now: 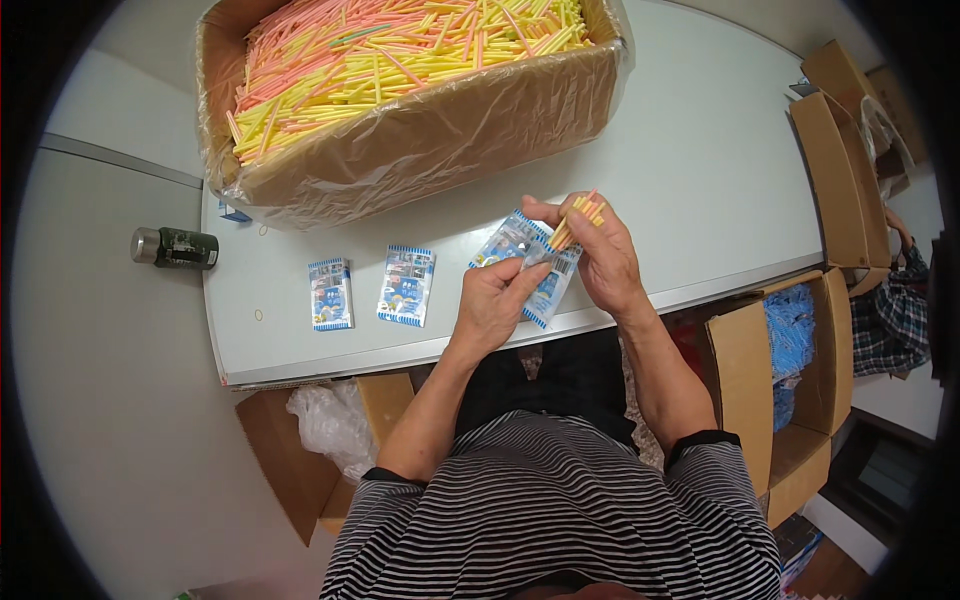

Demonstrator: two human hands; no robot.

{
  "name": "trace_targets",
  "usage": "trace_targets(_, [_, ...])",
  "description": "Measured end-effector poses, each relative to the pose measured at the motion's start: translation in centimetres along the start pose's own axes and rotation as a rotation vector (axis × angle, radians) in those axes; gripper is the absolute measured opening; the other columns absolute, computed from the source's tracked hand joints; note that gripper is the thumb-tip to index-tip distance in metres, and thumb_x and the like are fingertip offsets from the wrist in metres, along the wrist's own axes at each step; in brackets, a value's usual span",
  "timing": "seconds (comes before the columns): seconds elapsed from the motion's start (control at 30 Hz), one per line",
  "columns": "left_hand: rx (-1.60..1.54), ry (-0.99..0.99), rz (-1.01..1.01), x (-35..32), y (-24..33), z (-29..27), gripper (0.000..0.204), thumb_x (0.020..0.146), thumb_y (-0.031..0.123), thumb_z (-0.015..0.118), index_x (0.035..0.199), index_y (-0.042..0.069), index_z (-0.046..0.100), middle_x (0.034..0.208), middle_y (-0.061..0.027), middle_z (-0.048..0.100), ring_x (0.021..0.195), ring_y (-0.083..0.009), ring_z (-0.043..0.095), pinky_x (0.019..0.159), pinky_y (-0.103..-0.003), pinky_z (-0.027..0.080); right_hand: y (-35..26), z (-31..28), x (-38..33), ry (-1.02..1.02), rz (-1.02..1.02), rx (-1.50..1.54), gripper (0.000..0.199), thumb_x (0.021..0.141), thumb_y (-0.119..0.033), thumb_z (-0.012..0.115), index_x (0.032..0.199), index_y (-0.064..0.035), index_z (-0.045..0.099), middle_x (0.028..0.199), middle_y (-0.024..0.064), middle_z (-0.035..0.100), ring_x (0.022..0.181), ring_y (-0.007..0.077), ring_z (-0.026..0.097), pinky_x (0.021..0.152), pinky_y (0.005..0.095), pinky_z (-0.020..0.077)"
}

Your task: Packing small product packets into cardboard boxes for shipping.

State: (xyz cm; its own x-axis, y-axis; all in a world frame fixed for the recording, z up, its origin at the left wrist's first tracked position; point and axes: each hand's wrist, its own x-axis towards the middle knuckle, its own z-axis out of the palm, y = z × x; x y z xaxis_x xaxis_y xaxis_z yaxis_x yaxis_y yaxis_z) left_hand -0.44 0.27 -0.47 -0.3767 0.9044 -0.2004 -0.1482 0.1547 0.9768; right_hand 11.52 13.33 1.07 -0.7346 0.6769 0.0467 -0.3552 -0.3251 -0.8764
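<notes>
Here, the left hand (pixel 492 300) grips the lower edge of a blue-and-white pouch (pixel 548 283) over the near edge of the table (pixel 700 190), fingers closed on it. The right hand (pixel 600 255), at 2 o'clock from the left and just beside it, pinches a small bundle of yellow and pink sticks (pixel 580 215) whose lower ends meet the pouch mouth. A second pouch (pixel 508 238) lies under the held one, toward 11 o'clock. Two more pouches (pixel 405 285) (pixel 330 293) lie flat on the table at 9 o'clock from the hands, apart from each other. A plastic-lined box (pixel 420 150) at 12 o'clock holds many loose sticks. A can (pixel 175 247) lies at far 9 o'clock, off the table. Open cartons (pixel 745 385) stand at 3 o'clock.
</notes>
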Motion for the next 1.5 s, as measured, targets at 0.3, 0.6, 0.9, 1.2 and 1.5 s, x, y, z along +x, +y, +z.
trace_targets(0.3, [-0.247, 0.062, 0.017, -0.3, -1.8, 1.4, 0.029, 0.095, 0.016, 0.073, 0.116, -0.004, 0.072, 0.088, -0.0006, 0.071, 0.076, -0.0047, 0.060, 0.066, -0.021, 0.049, 0.0, -0.2, -0.3, -0.019, 0.173, 0.059, 0.032, 0.108, -0.029, 0.042, 0.108, -0.0003, 0.056, 0.119, 0.0253, 0.067, 0.117, 0.0314, 0.063, 0.107, 0.0433, 0.0447])
trace_targets(0.6, [-0.285, 0.076, 0.059, 0.0, -2.3, 1.5, 0.033, 0.095, 0.014, 0.073, 0.123, -0.003, 0.069, 0.103, -0.0039, 0.072, 0.089, -0.0074, 0.063, 0.079, -0.023, 0.052, 0.8, 0.2, 0.6, 0.020, 0.175, 0.095, 0.041, 0.108, -0.031, 0.042, 0.105, 0.0041, 0.063, 0.111, 0.0215, 0.069, 0.109, 0.0318, 0.067, 0.102, 0.0442, 0.0497])
trace_targets(0.9, [-0.272, 0.114, 0.088, 0.1, -3.2, 1.3, 0.031, 0.095, 0.014, 0.073, 0.120, -0.004, 0.069, 0.105, -0.0044, 0.072, 0.092, -0.0082, 0.063, 0.083, -0.024, 0.052, -0.3, 0.5, 0.1, -0.002, 0.245, 0.014, 0.043, 0.103, -0.023, 0.050, 0.136, 0.0053, 0.052, 0.118, 0.0180, 0.068, 0.111, 0.0253, 0.065, 0.101, 0.0364, 0.0487])
trace_targets(1.2, [-0.373, 0.159, 0.273, 0.5, -3.4, 2.2, 0.032, 0.100, 0.017, 0.066, 0.122, -0.006, 0.062, 0.108, -0.0076, 0.070, 0.097, -0.0114, 0.063, 0.086, -0.025, 0.052, 0.1, -0.8, -2.4, -0.010, 0.082, -0.504, 0.029, 0.094, -0.007, 0.068, 0.121, 0.0039, 0.066, 0.113, 0.0110, 0.070, 0.103, 0.0156, 0.064, 0.094, 0.0291, 0.0501])
trace_targets(1.5, [-0.299, 0.158, 0.369, 0.3, -3.4, 2.2, 0.018, 0.098, 0.003, 0.065, 0.115, -0.004, 0.066, 0.108, -0.0075, 0.069, 0.096, -0.0104, 0.063, 0.086, -0.025, 0.052, 1.0, -1.2, -3.3, 0.051, 0.011, -0.461, 0.019, 0.097, -0.005, 0.065, 0.112, 0.0033, 0.072, 0.111, 0.0104, 0.072, 0.101, 0.0166, 0.066, 0.093, 0.0280, 0.0513])
